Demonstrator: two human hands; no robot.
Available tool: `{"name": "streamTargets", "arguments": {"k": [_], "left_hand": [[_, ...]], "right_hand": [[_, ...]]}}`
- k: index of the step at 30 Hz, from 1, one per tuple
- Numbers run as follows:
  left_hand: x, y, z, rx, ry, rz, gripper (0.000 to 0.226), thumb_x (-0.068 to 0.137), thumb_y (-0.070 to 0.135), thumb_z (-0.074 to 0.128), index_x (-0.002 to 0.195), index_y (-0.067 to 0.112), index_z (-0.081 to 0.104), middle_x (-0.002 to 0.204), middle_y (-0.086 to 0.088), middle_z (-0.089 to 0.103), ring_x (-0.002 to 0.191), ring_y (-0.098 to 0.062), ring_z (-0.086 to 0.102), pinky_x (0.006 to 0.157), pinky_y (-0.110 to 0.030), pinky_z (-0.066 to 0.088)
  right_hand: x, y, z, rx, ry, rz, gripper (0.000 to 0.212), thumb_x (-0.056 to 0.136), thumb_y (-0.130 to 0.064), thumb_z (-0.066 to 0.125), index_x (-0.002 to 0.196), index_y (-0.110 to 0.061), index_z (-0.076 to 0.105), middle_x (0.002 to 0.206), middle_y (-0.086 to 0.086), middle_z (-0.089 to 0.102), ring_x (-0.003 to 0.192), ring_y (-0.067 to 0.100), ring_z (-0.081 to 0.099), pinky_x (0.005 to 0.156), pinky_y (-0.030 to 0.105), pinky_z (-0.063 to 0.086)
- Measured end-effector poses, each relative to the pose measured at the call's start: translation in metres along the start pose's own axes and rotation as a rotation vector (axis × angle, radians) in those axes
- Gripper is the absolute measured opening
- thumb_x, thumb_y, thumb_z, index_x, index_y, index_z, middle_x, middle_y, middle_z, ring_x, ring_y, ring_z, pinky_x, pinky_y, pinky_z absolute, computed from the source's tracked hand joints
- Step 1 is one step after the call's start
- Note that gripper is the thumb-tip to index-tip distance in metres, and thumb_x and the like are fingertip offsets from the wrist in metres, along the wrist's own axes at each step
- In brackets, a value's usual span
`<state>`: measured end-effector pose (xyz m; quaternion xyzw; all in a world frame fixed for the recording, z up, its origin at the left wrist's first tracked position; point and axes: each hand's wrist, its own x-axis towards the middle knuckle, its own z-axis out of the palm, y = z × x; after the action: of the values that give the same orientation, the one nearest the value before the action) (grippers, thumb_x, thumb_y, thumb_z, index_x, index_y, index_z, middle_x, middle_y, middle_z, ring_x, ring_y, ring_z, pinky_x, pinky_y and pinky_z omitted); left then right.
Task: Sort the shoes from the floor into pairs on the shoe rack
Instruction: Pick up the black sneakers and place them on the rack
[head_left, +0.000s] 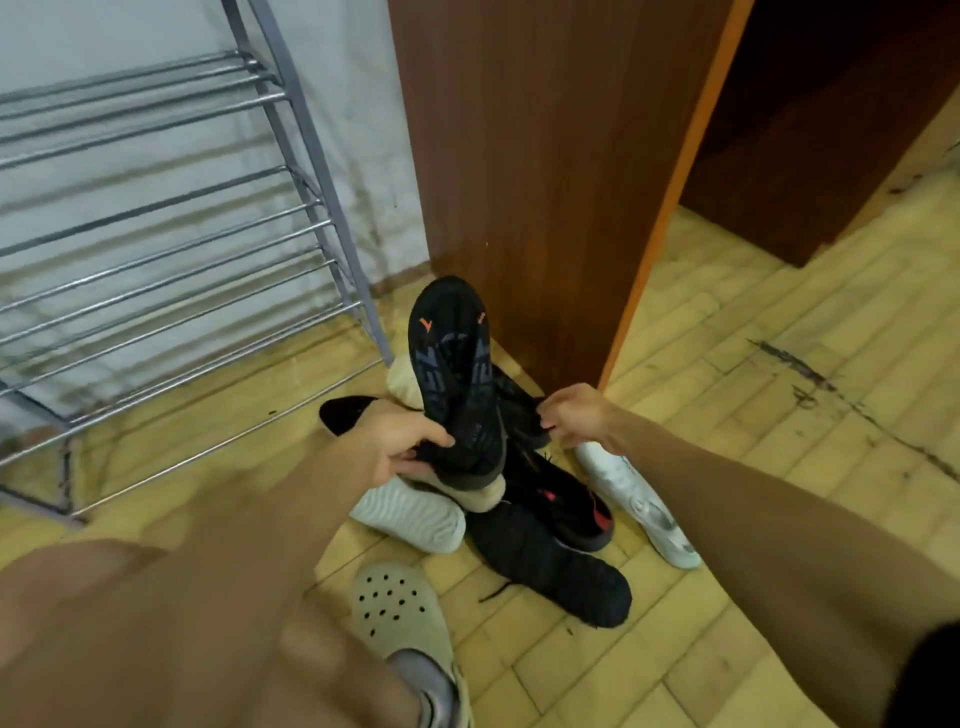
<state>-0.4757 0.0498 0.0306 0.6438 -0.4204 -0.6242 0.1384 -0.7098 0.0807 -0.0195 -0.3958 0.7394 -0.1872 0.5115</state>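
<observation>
- Shoes (524, 525) lie heaped on the tiled floor (779, 415) at the centre of the frame, at the foot of a brown wooden door (519, 156).
- Five are black:
  - a lifted black shoe (452, 374), toe up and sole to the camera;
  - a second black shoe (519, 410) just behind it;
  - a red-trimmed black shoe (566, 504);
  - a black knit shoe (556, 566), lowest in the heap;
  - a pointed black flat (345, 413) at the left.
- Two are white: a ribbed-sole shoe (410, 512), lying sole up, and a white sneaker (634, 499) at the right.
- Beige parts show in two spots, upper (405, 382) and lower (483, 496); whether they are one shoe or two cannot be told.
- The left hand (400, 441) grips the heel end of the lifted black shoe, thumb curled over it.
- The right hand (576, 415) has its fingers curled at the edge of the second black shoe and seems to pinch it.
- One beige clog (395, 608) is on the person's foot, bottom centre.
- One metal shoe rack (156, 234) stands in the upper left; blur and shadow make its tiers hard to count.
</observation>
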Motion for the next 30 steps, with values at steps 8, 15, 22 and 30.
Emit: {"name": "streamTargets", "arguments": {"k": [8,15,22,30], "left_hand": [[0.079,-0.016,-0.008,0.050,0.005,-0.010,0.020,0.072,-0.005,0.074,0.080,0.012,0.067,0.084,0.000,0.066,0.077,-0.013,0.059,0.057,-0.025,0.051],[0.120,-0.051,-0.041,0.062,-0.042,-0.014,0.021,0.072,-0.001,0.074,0.086,0.015,0.073,0.093,-0.001,0.073,0.090,-0.017,0.066,0.076,-0.031,0.056],[0.130,-0.066,-0.049,-0.063,-0.074,-0.024,0.026,0.078,0.004,0.071,0.103,0.011,0.071,0.099,-0.001,0.073,0.092,-0.014,0.067,0.071,-0.024,0.056],[0.127,-0.077,-0.058,-0.067,0.035,-0.112,0.028,0.078,0.002,0.070,0.105,0.007,0.068,0.102,-0.008,0.070,0.090,-0.017,0.065,0.063,-0.023,0.053]], "right_hand": [[0.091,0.041,0.020,-0.639,-0.012,0.071,0.039,0.097,-0.016,0.041,0.135,-0.005,0.045,0.135,0.015,0.051,0.113,0.028,0.053,0.092,0.037,0.045],[0.170,0.042,0.048,-0.545,0.097,0.172,0.065,0.097,-0.027,0.038,0.151,-0.006,0.009,0.152,0.022,0.022,0.135,0.042,0.033,0.106,0.047,0.037],[0.204,0.038,0.057,-0.573,0.248,0.328,0.064,0.094,-0.024,0.052,0.146,-0.006,0.020,0.151,0.020,0.020,0.135,0.044,0.024,0.106,0.050,0.034],[0.182,0.012,0.031,-0.676,0.041,0.261,0.054,0.097,-0.018,0.049,0.142,0.004,0.029,0.140,0.024,0.040,0.117,0.037,0.051,0.101,0.043,0.047]]}}
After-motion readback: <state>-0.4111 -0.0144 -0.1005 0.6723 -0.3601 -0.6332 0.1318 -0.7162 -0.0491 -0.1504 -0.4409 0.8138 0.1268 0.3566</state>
